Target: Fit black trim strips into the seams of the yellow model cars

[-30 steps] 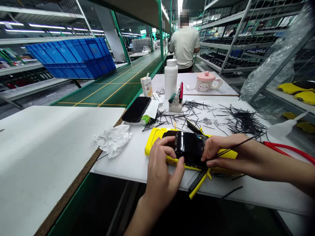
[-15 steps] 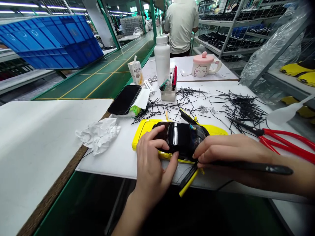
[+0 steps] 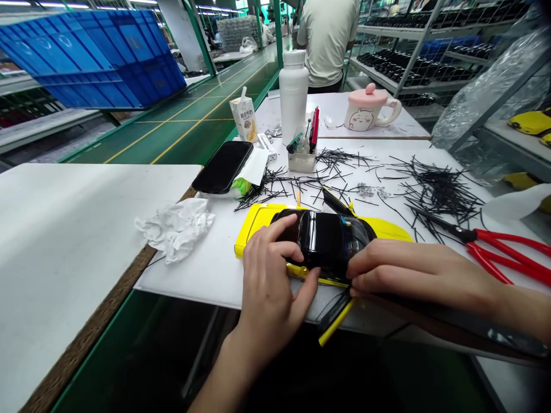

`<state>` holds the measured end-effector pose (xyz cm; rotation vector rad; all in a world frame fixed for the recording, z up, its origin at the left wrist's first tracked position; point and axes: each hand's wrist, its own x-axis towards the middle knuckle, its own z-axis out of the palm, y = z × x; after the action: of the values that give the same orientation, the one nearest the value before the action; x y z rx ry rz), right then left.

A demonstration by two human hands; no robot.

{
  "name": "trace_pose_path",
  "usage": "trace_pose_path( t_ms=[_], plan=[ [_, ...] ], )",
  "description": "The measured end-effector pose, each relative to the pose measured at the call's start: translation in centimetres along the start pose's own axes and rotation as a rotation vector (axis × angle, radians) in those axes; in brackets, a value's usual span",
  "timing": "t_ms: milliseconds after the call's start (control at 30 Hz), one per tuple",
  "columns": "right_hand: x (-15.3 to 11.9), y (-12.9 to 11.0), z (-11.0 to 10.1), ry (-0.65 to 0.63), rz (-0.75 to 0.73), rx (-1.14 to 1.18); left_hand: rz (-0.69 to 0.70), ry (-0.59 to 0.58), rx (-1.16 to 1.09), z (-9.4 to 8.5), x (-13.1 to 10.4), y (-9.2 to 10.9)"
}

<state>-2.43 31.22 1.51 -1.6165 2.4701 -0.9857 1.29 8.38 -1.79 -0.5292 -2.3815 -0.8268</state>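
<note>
A yellow model car (image 3: pixel 253 221) with a glossy black roof lies near the table's front edge, both its doors swung out. My left hand (image 3: pixel 273 278) grips its rear side, fingertips on the black roof and thumb against the near sill. In my right hand (image 3: pixel 408 267) is a long, slim black tool (image 3: pixel 512 338) that looks like tweezers, its tip hidden under my fingers. Those fingertips press close to the hinge of the near door (image 3: pixel 338 321). The far door (image 3: pixel 337 201) stands out on the other side.
Red-handled pliers (image 3: pixel 495 244) lie at the right, by a pile of short black strands (image 3: pixel 443 192). Behind are a phone (image 3: pixel 224 166), a tool holder (image 3: pixel 301 160), a white bottle (image 3: pixel 294 97) and a pink-lidded mug (image 3: pixel 365 112). Crumpled tissue (image 3: pixel 178 226) sits left.
The camera view has shifted slightly. The black tool's free end has swung down and toward me, while both hands keep their places on the car.
</note>
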Motion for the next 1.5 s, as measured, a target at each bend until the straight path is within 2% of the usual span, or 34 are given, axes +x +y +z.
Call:
trace_pose_path(
  t_ms=[300, 900, 1100, 1500],
  plan=[
    [0.4, 0.0, 0.2, 0.062, 0.013, 0.138, -0.014, 0.016, 0.028, 0.1, 0.0, 0.2],
    [0.8, 0.0, -0.5, 0.046, -0.016, 0.021, -0.024, 0.029, 0.027, 0.1, 0.1, 0.5],
    [1.0, -0.3, 0.0, 0.101, 0.017, 0.062, -0.028, 0.024, 0.025, 0.1, 0.1, 0.5],
    [1.1, -0.3, 0.1, 0.082, 0.006, 0.072, -0.024, 0.030, 0.025, 0.1, 0.1, 0.5]
  ],
)
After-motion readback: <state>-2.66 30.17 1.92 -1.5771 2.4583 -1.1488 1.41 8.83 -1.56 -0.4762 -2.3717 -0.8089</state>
